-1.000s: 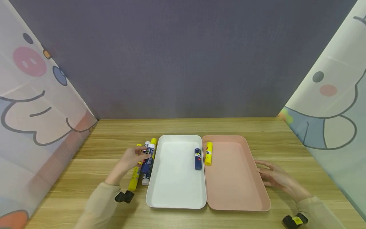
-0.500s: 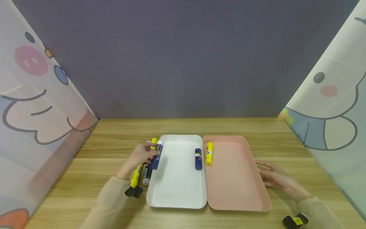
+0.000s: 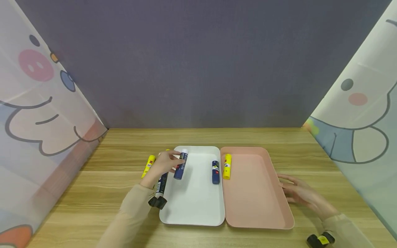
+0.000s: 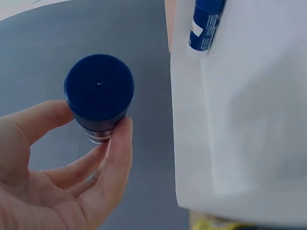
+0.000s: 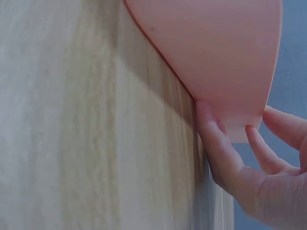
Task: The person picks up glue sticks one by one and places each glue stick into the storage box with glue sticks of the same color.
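Note:
My left hand (image 3: 162,164) pinches a blue glue stick (image 3: 181,167) with a white end between thumb and fingers, holding it over the left side of the white tray (image 3: 192,206). Seen from the left wrist, the round blue end of this glue stick (image 4: 99,86) faces the camera. Another blue glue stick (image 3: 215,173) lies along the white tray's right wall. A yellow glue stick (image 3: 227,166) lies at the left of the pink tray (image 3: 257,210). My right hand (image 3: 301,194) touches the pink tray's outer right wall, its fingertips near the rim in the right wrist view.
Left of the white tray, partly covered by my left hand and wrist, are a yellow glue stick (image 3: 150,163), a dark blue glue stick (image 3: 161,185) and a bit of another yellow one. The trays stand side by side on the wooden table (image 3: 124,148). A grey panel (image 3: 198,69) rises behind.
My left hand has lifted the blue glue stick from the pile at the left and carried it rightward over the white tray's edge. My right hand has stayed at the pink tray.

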`<state>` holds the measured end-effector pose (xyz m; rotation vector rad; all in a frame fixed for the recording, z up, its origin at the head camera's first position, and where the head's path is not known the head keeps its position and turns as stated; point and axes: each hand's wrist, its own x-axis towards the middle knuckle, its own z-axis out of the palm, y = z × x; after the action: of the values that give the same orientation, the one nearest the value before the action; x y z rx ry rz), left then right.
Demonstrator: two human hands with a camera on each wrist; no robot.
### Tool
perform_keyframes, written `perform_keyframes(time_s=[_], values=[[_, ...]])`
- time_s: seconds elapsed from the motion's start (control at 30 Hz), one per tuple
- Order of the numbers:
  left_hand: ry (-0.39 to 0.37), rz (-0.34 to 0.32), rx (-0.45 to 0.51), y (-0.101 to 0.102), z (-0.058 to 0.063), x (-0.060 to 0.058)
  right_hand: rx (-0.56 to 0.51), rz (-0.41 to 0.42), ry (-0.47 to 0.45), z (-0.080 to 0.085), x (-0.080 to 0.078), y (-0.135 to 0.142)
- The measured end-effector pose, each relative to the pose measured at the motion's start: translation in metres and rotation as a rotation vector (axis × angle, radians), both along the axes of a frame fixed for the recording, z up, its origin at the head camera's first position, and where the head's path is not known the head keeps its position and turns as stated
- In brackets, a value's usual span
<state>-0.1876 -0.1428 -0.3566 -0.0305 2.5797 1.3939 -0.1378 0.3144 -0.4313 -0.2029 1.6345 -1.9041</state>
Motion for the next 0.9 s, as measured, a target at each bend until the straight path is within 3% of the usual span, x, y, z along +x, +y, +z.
perform_keyframes(time_s=[0.5, 0.9], values=[[-0.023, 0.02, -0.028, 0.031, -0.006, -0.013, 0.019, -0.02, -0.01, 0.001, 0.001, -0.001], [-0.053, -0.024, -0.067, 0.051, -0.013, -0.021, 0.044, -0.031, -0.005, 0.0, 0.0, -0.001]])
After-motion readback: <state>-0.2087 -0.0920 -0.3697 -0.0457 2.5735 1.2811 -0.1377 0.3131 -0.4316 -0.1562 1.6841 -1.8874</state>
